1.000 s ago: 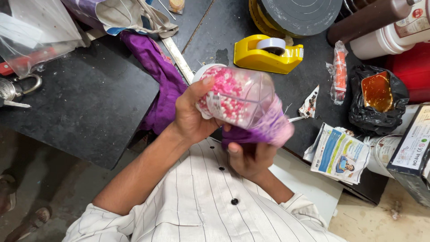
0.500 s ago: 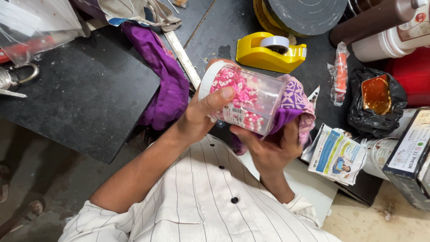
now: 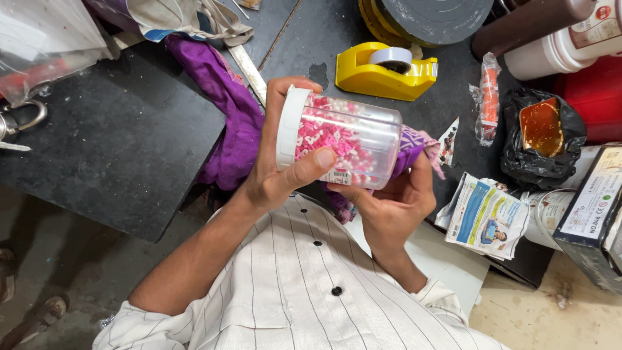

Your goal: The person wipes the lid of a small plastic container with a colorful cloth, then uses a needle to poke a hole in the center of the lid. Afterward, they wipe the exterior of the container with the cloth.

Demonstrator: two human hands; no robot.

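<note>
Clear jar (image 3: 343,139) lies sideways over the table edge, left hand (image 3: 275,172) and right hand (image 3: 392,204) grips clamped on it.

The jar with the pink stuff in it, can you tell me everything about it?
The jar is clear plastic with a white lid, lying on its side in the air above the dark table. Pink and white little pieces fill it. The left hand grips the lid end; the right hand holds its bottom end through purple cloth.

Clear jar (image 3: 343,139) with white lid holds pink and white pieces. Cloth (image 3: 223,97) purple; tape dispenser (image 3: 382,74) yellow. Shirt (image 3: 304,291) white with thin dark stripes; table (image 3: 123,136) black
</note>
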